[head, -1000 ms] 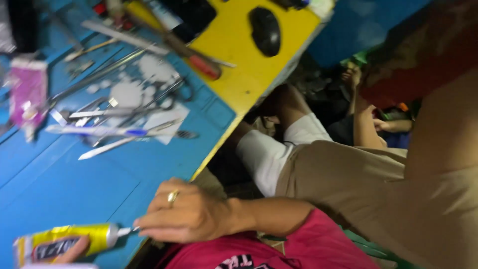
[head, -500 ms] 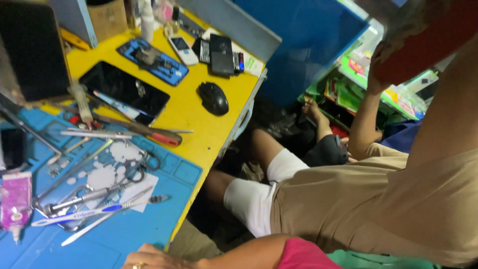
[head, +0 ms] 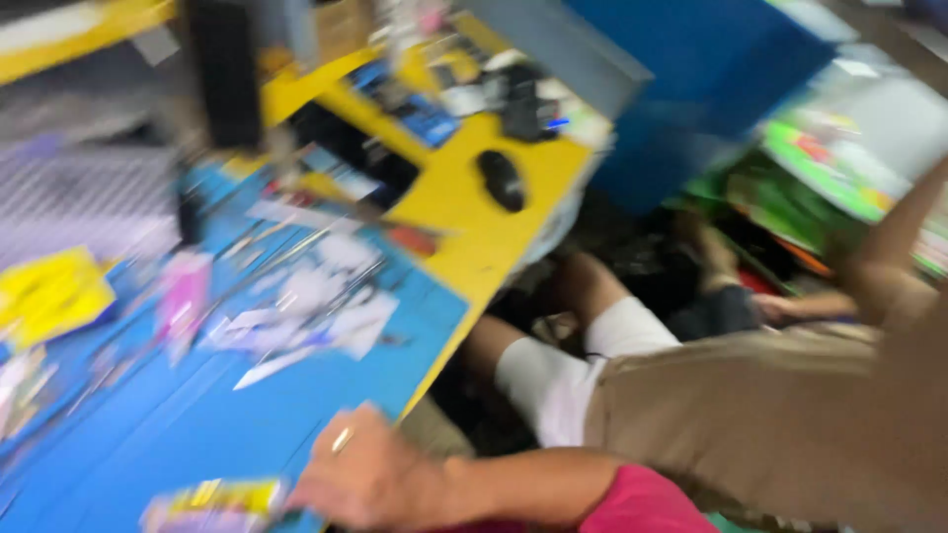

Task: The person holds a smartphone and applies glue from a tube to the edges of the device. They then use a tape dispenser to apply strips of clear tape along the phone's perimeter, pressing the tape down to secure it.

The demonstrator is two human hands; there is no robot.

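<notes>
since half a second ago the right hand [head: 370,479] is back in view at 6 o'clock; yellow tube [head: 212,505] on blue surface [head: 148,434] at its 9 o'clock. finger state indeterminable; left hand unseen.

The tube [head: 212,503] just left of the fingers [head: 331,474] is yellow with dark print and a pale end. A gold-coloured ring [head: 342,440] sits on one finger. The sleeve [head: 647,503] behind the hand is pink-red. The mat [head: 178,424] under the fingers is bright blue; the table [head: 464,212] beyond it is yellow. Far ahead of the fingers lies a black mouse [head: 501,180]. Up-left of the fingers: a pink packet [head: 183,296], white paper scraps [head: 326,306], a yellow sheet [head: 49,296]. To the right of the fingers, another person's shorts [head: 770,415] are khaki over a white knee wrap [head: 538,380].
</notes>
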